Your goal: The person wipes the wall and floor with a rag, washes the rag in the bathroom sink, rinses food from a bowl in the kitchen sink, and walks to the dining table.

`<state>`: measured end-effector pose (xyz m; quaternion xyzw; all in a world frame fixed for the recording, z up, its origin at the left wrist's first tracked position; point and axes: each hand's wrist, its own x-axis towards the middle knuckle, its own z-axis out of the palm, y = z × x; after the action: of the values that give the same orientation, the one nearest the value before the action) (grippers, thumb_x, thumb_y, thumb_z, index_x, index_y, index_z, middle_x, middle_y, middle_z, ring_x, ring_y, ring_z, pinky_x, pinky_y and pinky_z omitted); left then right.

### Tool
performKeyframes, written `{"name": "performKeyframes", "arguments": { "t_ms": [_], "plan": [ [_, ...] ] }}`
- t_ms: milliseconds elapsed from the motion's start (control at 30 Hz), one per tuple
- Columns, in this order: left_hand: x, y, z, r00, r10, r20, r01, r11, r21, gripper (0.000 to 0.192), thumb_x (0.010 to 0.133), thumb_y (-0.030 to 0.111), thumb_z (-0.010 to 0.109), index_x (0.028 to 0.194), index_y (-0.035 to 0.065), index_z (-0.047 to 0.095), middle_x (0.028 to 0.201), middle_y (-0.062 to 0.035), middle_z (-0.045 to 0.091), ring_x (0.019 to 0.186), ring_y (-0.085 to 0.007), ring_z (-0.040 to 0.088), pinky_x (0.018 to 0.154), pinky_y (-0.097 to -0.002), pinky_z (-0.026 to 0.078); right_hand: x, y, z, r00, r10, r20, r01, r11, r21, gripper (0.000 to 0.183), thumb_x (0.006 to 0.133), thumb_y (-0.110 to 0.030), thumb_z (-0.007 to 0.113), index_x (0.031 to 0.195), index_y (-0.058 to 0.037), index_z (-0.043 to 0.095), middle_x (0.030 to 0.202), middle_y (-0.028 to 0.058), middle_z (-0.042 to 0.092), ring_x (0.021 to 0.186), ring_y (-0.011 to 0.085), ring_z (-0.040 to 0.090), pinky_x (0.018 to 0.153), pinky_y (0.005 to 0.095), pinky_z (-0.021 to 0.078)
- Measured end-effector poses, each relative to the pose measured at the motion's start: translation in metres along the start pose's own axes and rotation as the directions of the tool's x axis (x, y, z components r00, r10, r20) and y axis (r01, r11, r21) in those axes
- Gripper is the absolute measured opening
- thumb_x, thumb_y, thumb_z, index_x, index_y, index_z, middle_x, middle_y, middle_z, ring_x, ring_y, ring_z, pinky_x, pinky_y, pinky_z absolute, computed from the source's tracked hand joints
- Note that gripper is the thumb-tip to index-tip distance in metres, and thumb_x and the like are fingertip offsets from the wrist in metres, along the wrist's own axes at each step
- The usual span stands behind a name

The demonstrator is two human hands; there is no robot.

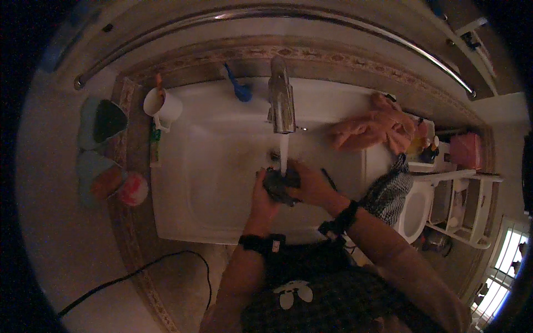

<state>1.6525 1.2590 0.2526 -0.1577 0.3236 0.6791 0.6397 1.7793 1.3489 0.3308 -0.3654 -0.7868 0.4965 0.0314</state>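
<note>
Water runs from a chrome faucet [284, 112] down into a white sink basin [200, 187]. Under the stream, a dark grey, crumpled-looking cloth-like item [277, 188] is held by both hands. My left hand [262, 195] grips it from the left side. On the right, my right hand [314, 185] has its fingers on the item's top and side. The poor light hides what exactly the item is. Part of the drain [275, 155] shows just behind it. A thin dark stick-like object [329, 179] is beside my right hand.
A white mug [168, 106] with an orange-handled item stands at the sink's left back corner. A blue object [241, 90] rests on the back ledge. An orange cloth [370, 131] and a checkered cloth [389, 191] drape on the right. A black cable [166, 256] runs lower left.
</note>
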Motion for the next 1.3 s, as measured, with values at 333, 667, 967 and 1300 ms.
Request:
{"name": "performKeyframes", "arguments": {
  "t_ms": [333, 667, 967, 1300],
  "plan": [
    [0.052, -0.027, -0.055, 0.966, 0.058, 0.253, -0.176, 0.86, 0.478, 0.034, 0.089, 0.037, 0.04, 0.101, 0.0085, 0.053, 0.09, -0.0046, 0.058, 0.075, -0.0181, 0.057, 0.067, -0.0313, 0.048, -0.009, -0.043, 0.046, 0.991, -0.137, 0.009, 0.133, 0.949, -0.286, 0.042, 0.077, -0.012, 0.053, 0.118, -0.0135, 0.044, 0.119, 0.0242, 0.04, 0.089, 0.0414, 0.055, 0.076, 0.0431, 0.0483],
    [0.01, -0.005, 0.028, 0.991, -0.112, -0.078, 0.13, 0.951, 0.282, 0.042, 0.091, 0.039, 0.038, 0.111, 0.0033, 0.048, 0.101, -0.0083, 0.056, 0.094, -0.021, 0.054, 0.084, -0.033, 0.043, 0.025, 0.068, 0.013, 0.902, 0.423, -0.086, -0.39, 0.885, 0.256, 0.043, 0.079, -0.038, 0.055, 0.099, -0.0005, 0.058, 0.087, 0.0174, 0.062, 0.081, 0.0281, 0.06, 0.074, 0.0366, 0.0458],
    [0.015, 0.005, -0.018, 0.974, -0.213, 0.082, 0.13, 0.813, 0.567, 0.024, 0.083, 0.012, 0.051, 0.103, -0.0003, 0.053, 0.1, -0.0089, 0.057, 0.09, -0.0192, 0.056, 0.08, -0.0312, 0.045, -0.006, 0.056, -0.019, 0.965, 0.211, -0.155, -0.181, 0.965, 0.189, 0.045, 0.07, -0.018, 0.066, 0.111, -0.0039, 0.054, 0.096, 0.0089, 0.062, 0.086, 0.0187, 0.058, 0.081, 0.0305, 0.0438],
    [-0.007, 0.011, 0.013, 1.0, -0.03, 0.006, 0.013, 0.6, 0.8, 0.032, 0.083, 0.018, 0.055, 0.109, -0.0001, 0.053, 0.097, -0.0042, 0.058, 0.088, -0.0132, 0.053, 0.075, -0.0242, 0.042, 0.004, 0.03, -0.011, 0.939, 0.253, 0.233, -0.333, 0.834, 0.44, 0.041, 0.076, -0.032, 0.066, 0.106, -0.0044, 0.059, 0.089, 0.0031, 0.063, 0.08, 0.0118, 0.055, 0.076, 0.0302, 0.045]
  ]
}}
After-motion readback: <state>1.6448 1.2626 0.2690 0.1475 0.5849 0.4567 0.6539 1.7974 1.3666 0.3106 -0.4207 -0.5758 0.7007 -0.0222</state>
